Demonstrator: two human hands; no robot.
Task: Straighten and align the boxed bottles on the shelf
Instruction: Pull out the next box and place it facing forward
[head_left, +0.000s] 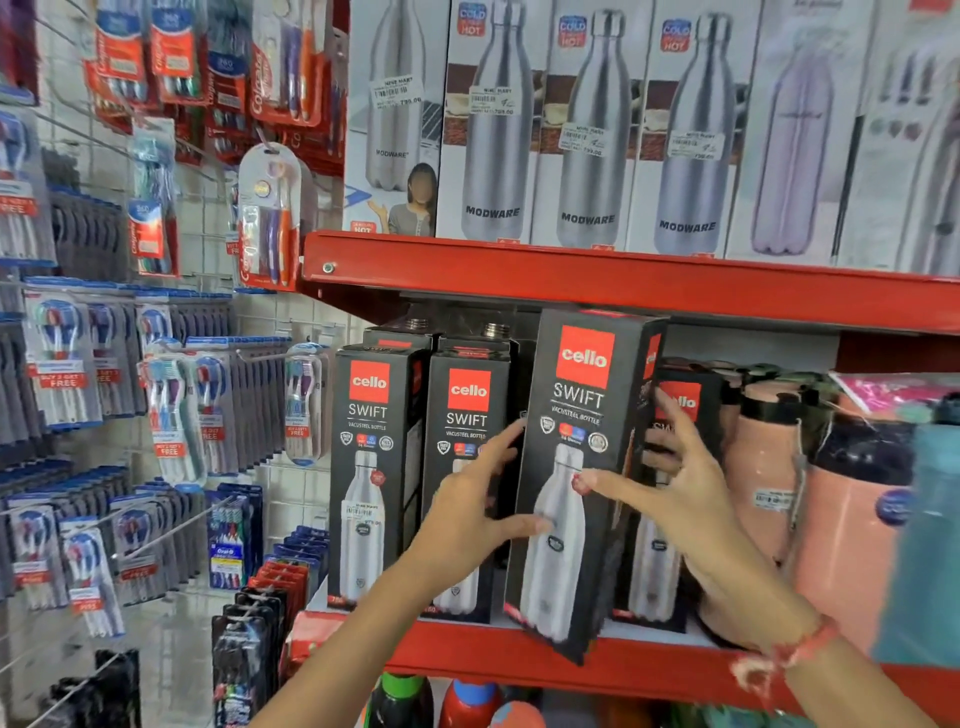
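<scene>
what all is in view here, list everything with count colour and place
cello boxes: four front-row plus some behind, black with red logo, middle shelf; third from left tilted, pulled forward
modware boxes: about four, white with steel bottle print, top shelf
loose bottles: several, peach, right of the cello boxes
shelves: red, centre and right
toothbrush packs: many, blue, red, white, on wall hooks at left
left hand: on the tilted box's left side
right hand: on its right side, red thread at wrist
</scene>
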